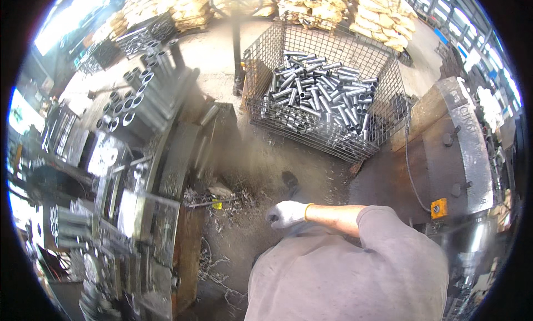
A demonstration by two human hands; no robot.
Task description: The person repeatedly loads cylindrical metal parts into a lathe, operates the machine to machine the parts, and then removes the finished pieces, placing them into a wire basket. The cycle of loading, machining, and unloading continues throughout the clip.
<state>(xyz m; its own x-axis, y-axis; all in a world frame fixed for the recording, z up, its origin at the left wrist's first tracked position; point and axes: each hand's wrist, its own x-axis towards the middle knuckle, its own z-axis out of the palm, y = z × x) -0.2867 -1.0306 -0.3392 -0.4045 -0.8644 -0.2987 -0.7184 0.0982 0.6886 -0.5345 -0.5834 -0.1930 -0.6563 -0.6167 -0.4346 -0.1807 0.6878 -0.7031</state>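
Observation:
My right hand (287, 214), in a white work glove with a yellow cuff, is in front of my body, above the floor. Its fingers look curled closed; whatever they may hold is hidden or too small to make out. My bare forearm (334, 218) reaches it from the right, out of a grey-mauve sleeve. The hand appears apart from the machinery on both sides. My left hand is out of sight. Ahead of me a wire mesh basket (327, 140) holds many short, shiny metal tubes (322, 93), lying in a loose heap.
At left, longer metal tubes (136, 102) stand bundled beside a machine bench (161, 221). Metal shavings (214, 271) litter the floor near its base. A heavy machine body (466, 138) stands at right, with a yellow switch box (438, 208) on a cable. Stacked sacks (383, 18) line the back.

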